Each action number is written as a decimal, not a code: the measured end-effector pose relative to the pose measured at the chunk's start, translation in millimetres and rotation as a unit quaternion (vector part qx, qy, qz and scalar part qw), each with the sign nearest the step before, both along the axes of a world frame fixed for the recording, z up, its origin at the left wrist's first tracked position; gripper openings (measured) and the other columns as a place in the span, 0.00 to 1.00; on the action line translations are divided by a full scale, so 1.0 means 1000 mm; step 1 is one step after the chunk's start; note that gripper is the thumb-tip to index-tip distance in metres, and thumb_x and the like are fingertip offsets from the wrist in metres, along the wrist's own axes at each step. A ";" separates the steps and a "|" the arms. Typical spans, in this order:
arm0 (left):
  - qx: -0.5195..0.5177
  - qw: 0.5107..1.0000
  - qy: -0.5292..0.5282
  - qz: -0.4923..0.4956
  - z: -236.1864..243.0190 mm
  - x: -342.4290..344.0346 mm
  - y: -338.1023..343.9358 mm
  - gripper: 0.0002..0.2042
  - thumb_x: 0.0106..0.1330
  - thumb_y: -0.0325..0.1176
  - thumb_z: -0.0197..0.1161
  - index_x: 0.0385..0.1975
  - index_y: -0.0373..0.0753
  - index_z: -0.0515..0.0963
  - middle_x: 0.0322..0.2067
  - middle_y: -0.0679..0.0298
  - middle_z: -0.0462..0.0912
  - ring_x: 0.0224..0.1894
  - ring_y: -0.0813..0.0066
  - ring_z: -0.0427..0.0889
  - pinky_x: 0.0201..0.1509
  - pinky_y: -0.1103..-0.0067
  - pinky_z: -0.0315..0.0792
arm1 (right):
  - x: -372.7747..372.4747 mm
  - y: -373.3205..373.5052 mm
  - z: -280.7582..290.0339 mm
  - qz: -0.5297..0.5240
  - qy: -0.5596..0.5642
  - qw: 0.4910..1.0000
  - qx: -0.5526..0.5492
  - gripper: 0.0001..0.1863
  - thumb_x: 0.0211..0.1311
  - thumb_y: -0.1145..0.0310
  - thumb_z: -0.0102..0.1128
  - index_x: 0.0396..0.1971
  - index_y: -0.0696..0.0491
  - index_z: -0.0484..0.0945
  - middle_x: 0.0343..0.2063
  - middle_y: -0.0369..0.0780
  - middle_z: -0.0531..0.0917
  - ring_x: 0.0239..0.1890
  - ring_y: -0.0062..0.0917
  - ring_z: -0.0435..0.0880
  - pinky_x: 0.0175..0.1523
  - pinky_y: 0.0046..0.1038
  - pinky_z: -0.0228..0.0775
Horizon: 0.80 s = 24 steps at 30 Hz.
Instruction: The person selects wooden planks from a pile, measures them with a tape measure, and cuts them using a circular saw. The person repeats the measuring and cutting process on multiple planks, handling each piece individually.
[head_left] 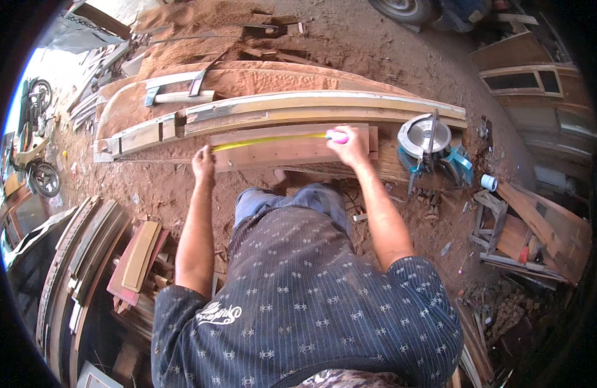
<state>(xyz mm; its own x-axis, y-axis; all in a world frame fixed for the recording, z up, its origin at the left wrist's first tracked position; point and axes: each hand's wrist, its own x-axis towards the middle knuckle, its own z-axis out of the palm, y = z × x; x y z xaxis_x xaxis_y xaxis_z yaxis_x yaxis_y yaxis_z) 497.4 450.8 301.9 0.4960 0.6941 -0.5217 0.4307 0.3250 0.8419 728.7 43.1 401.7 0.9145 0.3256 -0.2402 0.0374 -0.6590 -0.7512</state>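
Observation:
A tape measure (270, 140) with a yellow blade and a pink case is stretched lengthwise over a reddish-brown wooden board (279, 156). My right hand (350, 146) is closed round the pink case near the board's right end. At the left end of the blade, the fingers of my left hand (203, 163) pinch the tape's tip by the board's edge. The board lies on the low work surface in front of me, its long side toward my body. Just beyond it run long pale timber beams (324, 102).
A teal power saw (428, 137) with a round blade stands right of the board. A clamp-like metal frame (175, 84) rests behind the beams, near sawdust heaps (195, 26). Stacked planks (82, 258) lie at lower left; a wooden frame (496, 223) stands at right.

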 end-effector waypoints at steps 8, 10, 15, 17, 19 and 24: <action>0.138 0.983 0.119 -0.032 -0.025 0.008 0.004 0.17 0.72 0.44 0.64 0.43 0.34 0.84 0.33 0.65 0.86 0.34 0.79 0.79 0.42 0.77 0.74 | 0.046 -0.118 -0.013 -0.045 -0.081 0.982 -0.167 0.27 0.42 0.60 0.74 0.45 0.55 0.84 0.47 0.49 0.83 0.54 0.42 0.80 0.62 0.39 0.72; 0.132 0.986 0.103 -0.008 -0.026 0.010 -0.004 0.19 0.69 0.47 0.67 0.46 0.34 0.84 0.35 0.64 0.87 0.35 0.78 0.81 0.44 0.78 0.75 | 0.046 -0.124 -0.017 -0.048 -0.060 0.983 -0.168 0.27 0.42 0.61 0.74 0.45 0.56 0.84 0.48 0.49 0.83 0.55 0.42 0.80 0.63 0.39 0.71; 0.165 0.979 0.117 -0.025 -0.019 0.010 -0.014 0.22 0.66 0.48 0.70 0.49 0.35 0.84 0.36 0.63 0.88 0.38 0.78 0.83 0.47 0.78 0.75 | 0.042 -0.128 -0.025 -0.014 -0.116 0.981 -0.157 0.22 0.45 0.65 0.71 0.44 0.54 0.84 0.44 0.47 0.84 0.54 0.41 0.80 0.62 0.38 0.71; 0.167 0.979 0.111 -0.038 -0.018 0.008 -0.015 0.23 0.66 0.48 0.70 0.51 0.35 0.83 0.37 0.62 0.88 0.40 0.78 0.83 0.48 0.79 0.76 | 0.044 -0.129 -0.027 -0.012 -0.110 0.980 -0.164 0.22 0.46 0.65 0.70 0.45 0.52 0.84 0.45 0.47 0.83 0.54 0.42 0.79 0.62 0.39 0.70; 0.148 0.984 0.093 -0.041 -0.019 0.001 -0.017 0.23 0.67 0.47 0.69 0.54 0.36 0.81 0.39 0.62 0.88 0.42 0.78 0.83 0.49 0.80 0.76 | 0.043 -0.127 -0.029 -0.005 -0.107 0.979 -0.171 0.23 0.46 0.63 0.72 0.46 0.50 0.84 0.49 0.48 0.81 0.56 0.44 0.77 0.64 0.45 0.67; 0.065 0.996 0.052 -0.037 -0.016 -0.003 -0.019 0.24 0.70 0.43 0.67 0.61 0.35 0.77 0.45 0.62 0.87 0.44 0.79 0.82 0.51 0.81 0.75 | 0.024 -0.105 -0.033 -0.048 -0.100 0.958 -0.263 0.38 0.49 0.46 0.73 0.60 0.47 0.74 0.63 0.54 0.66 0.68 0.50 0.63 0.71 0.53 0.53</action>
